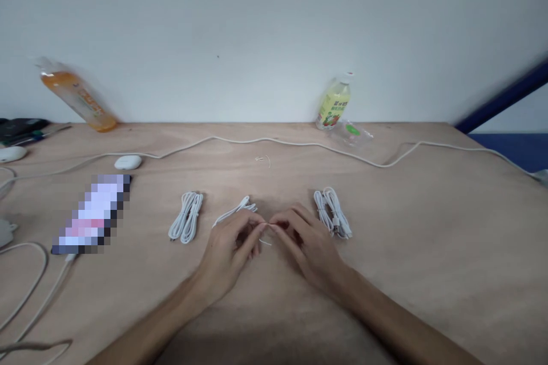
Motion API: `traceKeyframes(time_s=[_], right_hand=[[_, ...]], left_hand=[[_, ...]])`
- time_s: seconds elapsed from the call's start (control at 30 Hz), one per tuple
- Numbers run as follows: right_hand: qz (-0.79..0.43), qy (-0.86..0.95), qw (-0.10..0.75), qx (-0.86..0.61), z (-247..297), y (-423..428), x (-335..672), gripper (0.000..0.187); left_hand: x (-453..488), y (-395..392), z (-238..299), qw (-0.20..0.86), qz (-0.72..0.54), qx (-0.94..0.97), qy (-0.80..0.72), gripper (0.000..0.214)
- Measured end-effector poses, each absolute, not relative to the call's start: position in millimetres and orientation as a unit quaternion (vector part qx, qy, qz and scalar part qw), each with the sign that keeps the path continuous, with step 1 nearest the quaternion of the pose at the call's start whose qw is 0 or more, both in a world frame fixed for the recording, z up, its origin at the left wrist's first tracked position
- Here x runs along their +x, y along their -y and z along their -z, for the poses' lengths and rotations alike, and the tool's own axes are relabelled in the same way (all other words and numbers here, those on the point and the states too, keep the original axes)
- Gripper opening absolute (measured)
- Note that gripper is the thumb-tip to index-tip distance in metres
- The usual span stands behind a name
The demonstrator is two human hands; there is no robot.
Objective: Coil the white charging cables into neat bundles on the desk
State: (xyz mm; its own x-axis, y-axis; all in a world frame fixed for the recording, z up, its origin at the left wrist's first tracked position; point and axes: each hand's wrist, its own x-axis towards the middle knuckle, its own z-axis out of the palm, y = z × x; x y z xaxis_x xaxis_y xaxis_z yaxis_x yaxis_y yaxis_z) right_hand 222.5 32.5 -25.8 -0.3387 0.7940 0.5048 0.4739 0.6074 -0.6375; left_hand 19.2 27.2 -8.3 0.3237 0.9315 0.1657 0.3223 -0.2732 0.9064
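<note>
My left hand [231, 245] and my right hand [311, 242] meet at the fingertips over the table. Both are closed in a pinch on a thin white twist tie [266, 243], whose loose end sticks out below the fingers. Partly behind my left hand lies a white cable [234, 209]; the rest of it is hidden. To the left is a coiled, tied white cable [186, 218]. Beside my right hand are white cable bundles [334, 211], lying close together. Farther back rest small white twist ties [268, 160].
A phone [95, 211] is plugged in at the left, near a white earbud case [128, 162]. A long white cord [274, 140] crosses the table [428, 251]. An orange drink bottle [81, 100] and a yellow-green bottle [334, 104] lean at the wall, with a clear wrapper [357, 136].
</note>
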Motion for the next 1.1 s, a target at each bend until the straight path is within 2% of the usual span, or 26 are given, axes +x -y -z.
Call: traceKeyframes(time_s=[0.27, 0.57, 0.77, 0.93, 1.1], right_hand=[[-0.364, 0.729, 0.380, -0.438, 16.5, -33.8, 222.9, 0.018], [-0.409, 0.716, 0.374, -0.425, 16.8, -36.1, 222.0, 0.017], [-0.363, 0.741, 0.379, -0.419, 19.0, -33.7, 223.9, 0.017], [-0.271, 0.776, 0.401, -0.405, 22.3, -29.8, 223.8, 0.010], [-0.160, 0.815, 0.417, -0.370, 23.1, -30.4, 222.6, 0.013]], left_hand=[[17.0, -24.7, 7.3, 0.371, -0.364, 0.730, -0.444, 0.025], [14.2, -27.0, 7.2, 0.309, -0.354, 0.774, -0.424, 0.022], [15.1, -26.4, 8.3, 0.316, -0.352, 0.771, -0.425, 0.022], [15.2, -26.6, 7.9, 0.341, -0.356, 0.752, -0.439, 0.027], [14.8, -26.3, 6.7, 0.347, -0.359, 0.751, -0.433, 0.024]])
